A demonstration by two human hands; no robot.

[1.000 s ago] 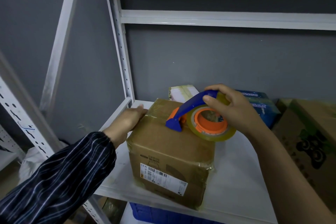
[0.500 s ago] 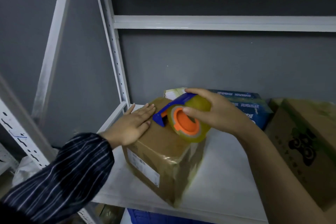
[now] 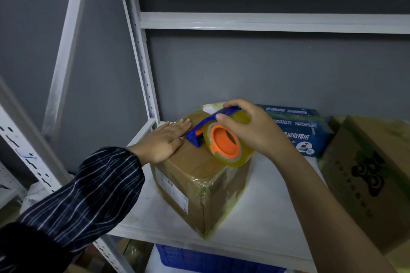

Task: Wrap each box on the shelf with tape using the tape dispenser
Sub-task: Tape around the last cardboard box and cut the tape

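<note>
Fingers [image 3: 180, 124] of the left hand [image 3: 162, 143] are pressing flat on the box [image 3: 199, 186] by the shelf's [image 3: 266, 210] left edge, likely steadying it as the right hand [image 3: 257, 132] is gripping the tape dispenser [image 3: 224, 143] atop it.

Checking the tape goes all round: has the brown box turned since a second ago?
Yes. The brown box has turned on the shelf: its labelled face, then toward the shelf's front, now faces left toward the upright post.
</note>
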